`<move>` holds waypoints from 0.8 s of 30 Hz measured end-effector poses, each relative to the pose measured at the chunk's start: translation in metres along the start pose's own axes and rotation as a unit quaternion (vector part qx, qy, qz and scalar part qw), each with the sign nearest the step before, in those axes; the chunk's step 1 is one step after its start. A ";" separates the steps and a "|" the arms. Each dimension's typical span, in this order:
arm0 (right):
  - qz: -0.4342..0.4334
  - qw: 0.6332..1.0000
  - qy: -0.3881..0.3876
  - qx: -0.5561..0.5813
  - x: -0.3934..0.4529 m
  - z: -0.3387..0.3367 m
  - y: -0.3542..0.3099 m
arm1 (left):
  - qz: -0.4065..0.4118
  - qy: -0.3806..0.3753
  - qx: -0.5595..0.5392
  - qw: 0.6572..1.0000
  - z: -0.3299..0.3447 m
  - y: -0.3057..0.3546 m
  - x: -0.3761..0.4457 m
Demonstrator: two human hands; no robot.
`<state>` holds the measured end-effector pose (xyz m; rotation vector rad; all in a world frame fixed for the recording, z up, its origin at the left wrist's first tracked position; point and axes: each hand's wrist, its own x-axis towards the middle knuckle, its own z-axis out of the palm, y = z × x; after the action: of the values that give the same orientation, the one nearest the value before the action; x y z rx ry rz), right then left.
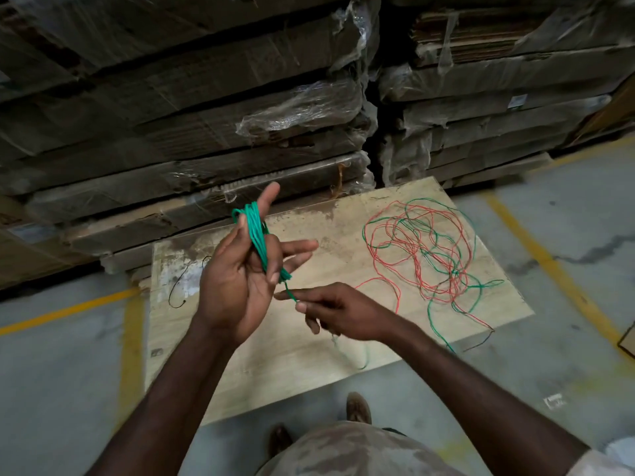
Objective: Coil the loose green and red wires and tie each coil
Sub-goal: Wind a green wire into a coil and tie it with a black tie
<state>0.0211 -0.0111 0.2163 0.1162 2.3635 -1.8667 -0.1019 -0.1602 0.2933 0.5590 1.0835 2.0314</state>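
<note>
We have the green coil (257,235) strung along our raised left hand (237,269), index finger and thumb keeping the thin, bright loops bunched so they cannot spring apart. Our right hand (343,314) pinches the coil's free tail (291,294) in its fingers (302,306), seemingly to wrap it round as a tie. The remaining tangle of red and green wire (426,252) lies loose on the plywood board (275,355) on the floor.

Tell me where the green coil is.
In the head view, the green coil is left of centre, looped round the left hand, above the wooden board.
</note>
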 end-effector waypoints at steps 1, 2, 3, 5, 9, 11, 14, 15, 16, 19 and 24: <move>-0.005 1.000 -0.013 -0.021 -0.003 0.004 -0.002 | 0.003 0.012 0.009 1.000 -0.003 0.001 0.005; -0.009 0.999 -0.021 -0.045 -0.006 0.006 -0.006 | 0.010 0.026 0.026 0.999 -0.008 0.000 0.009; -0.010 0.997 -0.027 -0.066 -0.008 0.006 -0.009 | 0.022 0.039 0.057 0.997 -0.014 0.000 0.013; 0.000 0.996 -0.035 -0.079 -0.014 0.001 -0.018 | 0.053 0.061 0.178 0.981 -0.030 -0.003 0.022; -0.019 0.992 -0.031 -0.124 -0.027 -0.028 -0.047 | 0.035 0.067 0.474 0.877 -0.070 -0.012 0.029; -0.036 0.990 -0.006 -0.135 -0.033 -0.048 -0.063 | 0.002 0.054 0.534 0.844 -0.086 -0.019 0.024; -0.060 0.984 0.089 -0.142 -0.030 -0.081 -0.074 | -0.087 0.011 0.487 0.869 -0.092 -0.025 0.009; -0.065 0.979 0.123 -0.148 -0.027 -0.090 -0.075 | -0.120 -0.013 0.447 0.886 -0.089 -0.026 0.002; -0.067 0.974 0.153 -0.150 -0.023 -0.097 -0.075 | -0.151 -0.042 0.402 0.902 -0.082 -0.026 -0.006; -0.060 0.967 0.204 -0.140 -0.011 -0.107 -0.066 | -0.192 -0.100 0.257 0.942 -0.051 -0.024 -0.034; -0.048 0.962 0.228 -0.142 0.006 -0.100 -0.042 | -0.163 -0.120 0.082 0.976 -0.011 -0.017 -0.056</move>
<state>0.0037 0.0766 0.2788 0.4545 2.9640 -1.6534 -0.0675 -0.2041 0.2717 0.6447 1.1191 1.5578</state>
